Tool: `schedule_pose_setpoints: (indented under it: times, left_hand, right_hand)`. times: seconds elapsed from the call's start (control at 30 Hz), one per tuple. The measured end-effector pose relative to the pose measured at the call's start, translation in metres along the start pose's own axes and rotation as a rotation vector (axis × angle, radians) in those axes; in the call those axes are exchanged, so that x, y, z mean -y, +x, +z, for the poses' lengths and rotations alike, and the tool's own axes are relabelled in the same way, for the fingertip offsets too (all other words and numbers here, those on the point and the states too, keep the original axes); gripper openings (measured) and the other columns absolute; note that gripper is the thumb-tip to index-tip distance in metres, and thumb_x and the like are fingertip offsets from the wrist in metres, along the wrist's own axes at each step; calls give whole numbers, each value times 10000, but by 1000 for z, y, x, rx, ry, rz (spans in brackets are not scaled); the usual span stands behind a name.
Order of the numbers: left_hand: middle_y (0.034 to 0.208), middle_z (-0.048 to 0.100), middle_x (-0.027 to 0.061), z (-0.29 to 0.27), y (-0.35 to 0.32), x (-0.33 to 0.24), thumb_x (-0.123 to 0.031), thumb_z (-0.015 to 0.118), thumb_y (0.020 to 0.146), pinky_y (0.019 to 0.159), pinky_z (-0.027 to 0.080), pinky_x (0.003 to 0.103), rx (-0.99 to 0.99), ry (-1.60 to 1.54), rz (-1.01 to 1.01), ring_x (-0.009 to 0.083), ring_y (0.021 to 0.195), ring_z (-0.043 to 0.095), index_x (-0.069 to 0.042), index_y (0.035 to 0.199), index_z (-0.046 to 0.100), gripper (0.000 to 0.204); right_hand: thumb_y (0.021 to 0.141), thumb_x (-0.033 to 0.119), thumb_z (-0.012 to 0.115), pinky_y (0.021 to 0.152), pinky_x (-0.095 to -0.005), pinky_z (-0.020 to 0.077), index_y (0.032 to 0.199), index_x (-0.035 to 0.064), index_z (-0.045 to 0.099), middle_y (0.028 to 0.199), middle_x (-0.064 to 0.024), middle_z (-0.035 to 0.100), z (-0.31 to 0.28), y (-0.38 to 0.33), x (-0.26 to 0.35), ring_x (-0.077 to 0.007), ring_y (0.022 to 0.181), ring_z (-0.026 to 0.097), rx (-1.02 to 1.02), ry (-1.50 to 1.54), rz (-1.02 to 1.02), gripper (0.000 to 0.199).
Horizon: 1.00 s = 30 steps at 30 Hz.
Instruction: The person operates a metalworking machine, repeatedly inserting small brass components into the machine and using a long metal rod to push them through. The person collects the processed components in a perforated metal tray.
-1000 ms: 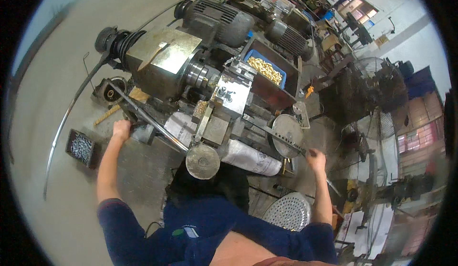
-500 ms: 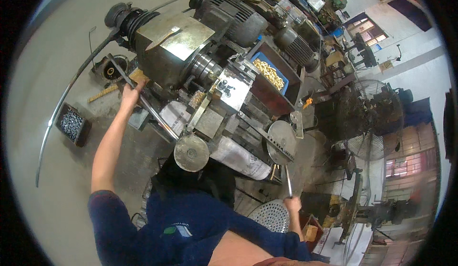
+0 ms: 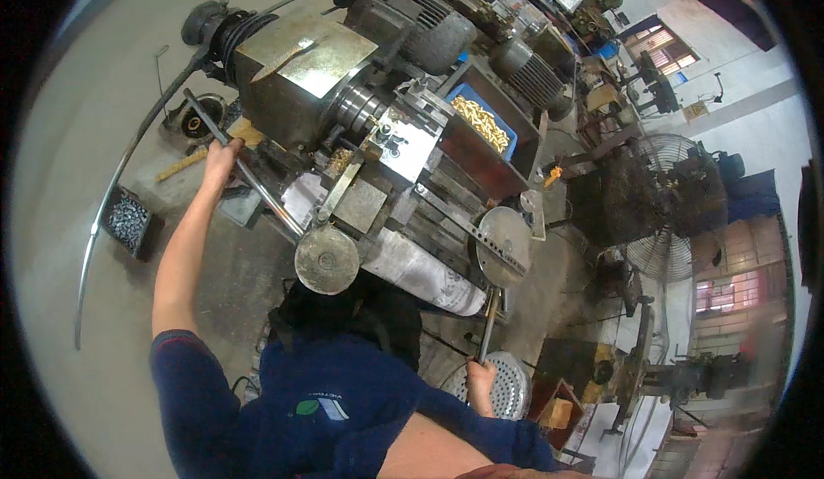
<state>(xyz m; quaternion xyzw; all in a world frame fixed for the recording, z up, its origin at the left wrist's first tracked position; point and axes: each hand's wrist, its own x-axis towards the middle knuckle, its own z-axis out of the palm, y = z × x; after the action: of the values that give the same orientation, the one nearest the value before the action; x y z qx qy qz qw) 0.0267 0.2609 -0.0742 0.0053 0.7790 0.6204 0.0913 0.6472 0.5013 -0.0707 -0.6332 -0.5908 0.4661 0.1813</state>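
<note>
Grip on levers [image 3: 266, 191]: left hand [image 3: 221, 160]; right hand [image 3: 481, 381]

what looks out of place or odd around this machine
A slim brown stick lies loose and slantwise on the flat metal cover of the machine, which looks like an odd resting place since it might slide off. Small golden bits near the spindle look like stray shavings. Nothing else plainly stands out.
</note>
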Motion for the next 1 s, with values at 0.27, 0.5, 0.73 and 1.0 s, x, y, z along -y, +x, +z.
schedule_pose_setpoints:
  times: [0.27,0.5,0.73,1.0]
  left_hand:
    - [673,588,81,-2,-13,-6,-278,562,793,426,440,269,173,-106,-97,170,524,576,18,911,517,322]
    - [814,614,80,-34,-15,0,-428,526,849,608,469,270,312,-148,-88,144,649,576,9,1008,512,465]
    - [915,616,216,-37,-6,79,-470,533,795,735,475,422,463,1406,266,341,872,599,-2,941,594,494]
    - [910,614,201,45,-37,168,-384,597,716,734,472,456,-16,966,43,358,833,598,-40,906,563,395]
  right_hand:
    - [598,280,639,696,-444,482,821,38,593,813,-183,600,-95,123,4,-347,755,589,-412,-1207,-265,332]
    - [598,219,628,946,-440,338,1150,27,503,1125,-179,536,-42,168,54,-364,1071,466,-736,-947,-660,597]
    - [597,158,598,815,-367,451,962,-1,623,981,-194,604,-15,105,14,-324,907,578,-356,-586,-483,398]
    - [595,131,573,735,-346,482,883,-1,652,825,-184,640,-12,88,34,-293,773,627,-330,-464,-385,326]
